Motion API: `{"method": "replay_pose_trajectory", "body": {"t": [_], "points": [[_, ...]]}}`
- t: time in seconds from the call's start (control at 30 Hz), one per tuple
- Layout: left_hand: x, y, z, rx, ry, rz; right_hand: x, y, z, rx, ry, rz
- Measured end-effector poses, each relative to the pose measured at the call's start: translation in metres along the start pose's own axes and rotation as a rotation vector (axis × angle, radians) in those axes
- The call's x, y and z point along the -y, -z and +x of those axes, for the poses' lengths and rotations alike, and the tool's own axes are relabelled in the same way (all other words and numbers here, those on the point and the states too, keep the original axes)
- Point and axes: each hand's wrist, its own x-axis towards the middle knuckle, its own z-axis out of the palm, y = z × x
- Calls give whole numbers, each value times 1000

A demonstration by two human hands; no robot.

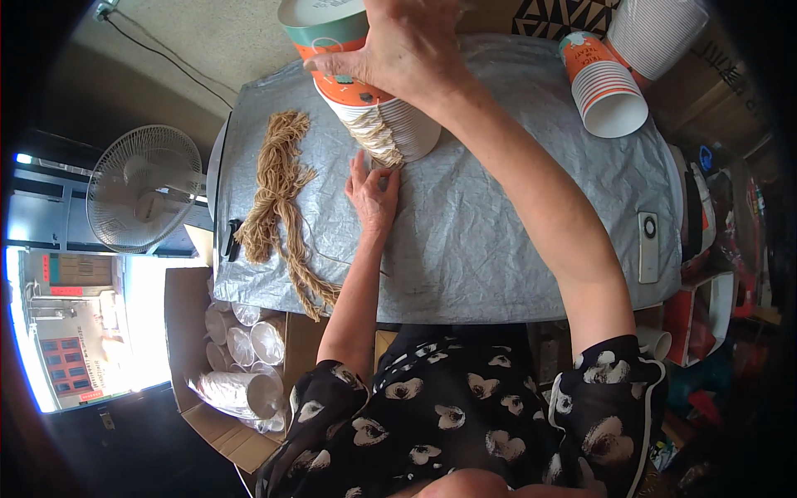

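Note:
A tall stack of nested paper cups (419, 133) stands near the far middle of the table, its top cup printed orange and green. My right hand (411, 58) reaches over the stack, thumb laid along the orange print; its other fingertips are blurred or hidden. Strands of tan twine (374, 133) run in a row down the side of the ridged rims. At their lower end my left hand (372, 195) is closed, thumb and forefinger pinching by the twine, the other fingers against the stack's base. A thick bundle of tan twine (278, 183) lies to the left.
A shorter cup stack (613, 95) lies at the far right beside a tall white stack (656, 37). A pale flat device (647, 247) rests near the right edge, a small black tool (232, 238) at the left. Below stands a carton (187, 332) of wrapped cups; a fan (145, 187) stands left.

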Motion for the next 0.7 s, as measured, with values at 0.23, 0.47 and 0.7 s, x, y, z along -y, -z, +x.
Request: {"method": "replay_pose_trajectory", "body": {"t": [0.23,0.47,0.7], "points": [[7,-3,-2,120,73,-5,-1,-6,6,-29,-86,94],[11,-4,1,80,11,-42,-10,-3,9,-6,-37,268],[15,-3,5,68,26,-83,-23,-19,-10,-198,50,371]]}}
